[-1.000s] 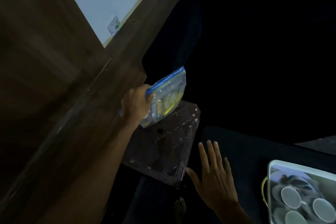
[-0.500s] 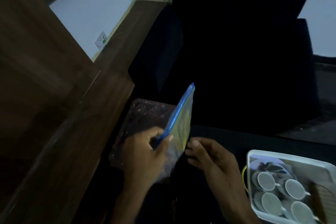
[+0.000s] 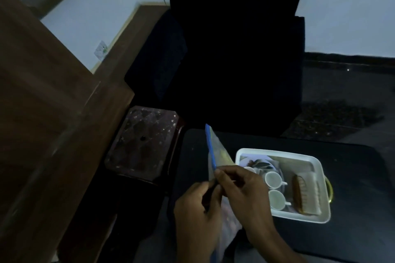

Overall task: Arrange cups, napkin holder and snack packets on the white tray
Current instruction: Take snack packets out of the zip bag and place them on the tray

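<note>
the left hand (image 3: 198, 209) and the right hand (image 3: 241, 190) both hold a clear plastic snack bag with a blue zip strip (image 3: 216, 152). the bag stands up on its edge in the air, over the near left part of the dark tabletop (image 3: 352, 198), just left of the white plastic tray (image 3: 277, 152). the blue strip runs up the left side of the bag to its top tip. the left hand has its fingers curled and pinches the strip low down. the right hand pinches the strip a bit higher, with its thumb and first finger closed on it. something yellow shows inside the bag, but it is too dim to tell what it is.

the tray sits on the tabletop. the right hand covers its near left corner. inside it, two round white cups (image 3: 272, 179) with small handles stand open side up, one behind the other. on the right side of the tray lies a brown wooden napkin holder (image 3: 301, 194). a yellow loop handle (image 3: 330, 190) sticks out from the tray's right end.

left of the tabletop is a small dark red stool with a shiny top (image 3: 143, 141). a black chair (image 3: 235, 60) stands behind the tabletop. a big brown wooden panel (image 3: 42, 92) fills the left side.
</note>
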Demonstrator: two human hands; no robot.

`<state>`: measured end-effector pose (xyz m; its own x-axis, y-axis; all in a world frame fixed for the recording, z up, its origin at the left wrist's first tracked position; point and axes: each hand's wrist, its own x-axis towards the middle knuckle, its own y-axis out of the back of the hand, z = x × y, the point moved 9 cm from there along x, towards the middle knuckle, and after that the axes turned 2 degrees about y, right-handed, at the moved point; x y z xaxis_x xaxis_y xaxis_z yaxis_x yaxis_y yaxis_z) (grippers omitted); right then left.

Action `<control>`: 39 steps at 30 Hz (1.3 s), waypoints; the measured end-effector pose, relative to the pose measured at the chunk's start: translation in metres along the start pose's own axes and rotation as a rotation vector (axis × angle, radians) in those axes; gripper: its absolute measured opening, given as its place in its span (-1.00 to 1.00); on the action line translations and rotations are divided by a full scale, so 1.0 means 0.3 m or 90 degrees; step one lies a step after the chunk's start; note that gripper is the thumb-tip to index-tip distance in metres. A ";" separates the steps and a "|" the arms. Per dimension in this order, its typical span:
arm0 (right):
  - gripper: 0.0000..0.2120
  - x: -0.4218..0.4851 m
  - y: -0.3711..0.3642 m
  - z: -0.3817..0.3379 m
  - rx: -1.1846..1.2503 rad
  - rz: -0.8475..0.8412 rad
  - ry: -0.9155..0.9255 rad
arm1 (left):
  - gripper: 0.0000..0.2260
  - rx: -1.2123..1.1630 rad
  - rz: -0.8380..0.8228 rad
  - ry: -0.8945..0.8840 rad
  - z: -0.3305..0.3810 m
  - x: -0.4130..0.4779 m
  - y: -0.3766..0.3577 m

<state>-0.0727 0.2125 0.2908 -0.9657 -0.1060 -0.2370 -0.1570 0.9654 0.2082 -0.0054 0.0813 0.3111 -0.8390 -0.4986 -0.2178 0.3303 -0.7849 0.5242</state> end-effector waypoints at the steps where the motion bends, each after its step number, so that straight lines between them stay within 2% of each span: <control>1: -0.91 -0.012 0.031 0.009 0.012 0.002 -0.008 | -0.87 -0.023 -0.006 0.008 0.009 -0.018 -0.026; 4: -0.91 -0.062 0.101 0.013 0.034 -0.009 -0.005 | -0.84 -0.116 -0.001 0.038 0.032 -0.063 -0.078; 8: -0.93 -0.140 0.159 -0.031 -0.010 -0.012 0.049 | -0.79 -0.233 -0.014 0.084 0.031 -0.080 -0.122; 12: -0.77 -0.167 0.233 -0.045 -0.043 0.027 0.065 | -0.78 -0.262 -0.085 0.077 0.049 -0.072 -0.176; 17: -0.85 -0.200 0.377 -0.047 -0.098 0.143 0.065 | -0.74 -0.220 -0.147 0.009 0.087 -0.084 -0.260; 22: -0.89 -0.227 0.520 0.027 -0.008 0.226 0.006 | -0.68 -0.212 -0.198 -0.046 0.158 -0.112 -0.376; 27: -0.90 -0.188 0.609 -0.006 -0.205 0.189 0.100 | -0.74 -0.095 -0.209 -0.119 0.250 -0.152 -0.480; 29: -0.90 -0.170 0.665 -0.011 -0.223 0.194 0.135 | -0.79 -0.066 -0.196 -0.129 0.296 -0.167 -0.520; 32: -0.89 -0.144 0.766 0.018 -0.200 0.209 0.138 | -0.88 -0.097 -0.120 -0.098 0.360 -0.201 -0.584; 35: -0.84 -0.118 0.868 0.051 -0.164 0.201 0.141 | -0.84 -0.144 -0.079 -0.067 0.436 -0.263 -0.700; 39: -0.87 -0.058 1.004 0.126 -0.089 0.156 0.102 | -0.67 -0.190 -0.023 -0.006 0.492 -0.317 -0.856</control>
<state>-0.0954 0.5142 0.3219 -0.9968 0.0789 -0.0129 0.0685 0.9259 0.3716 -0.0744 0.3847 0.3187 -0.8560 -0.4665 -0.2229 0.4121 -0.8760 0.2508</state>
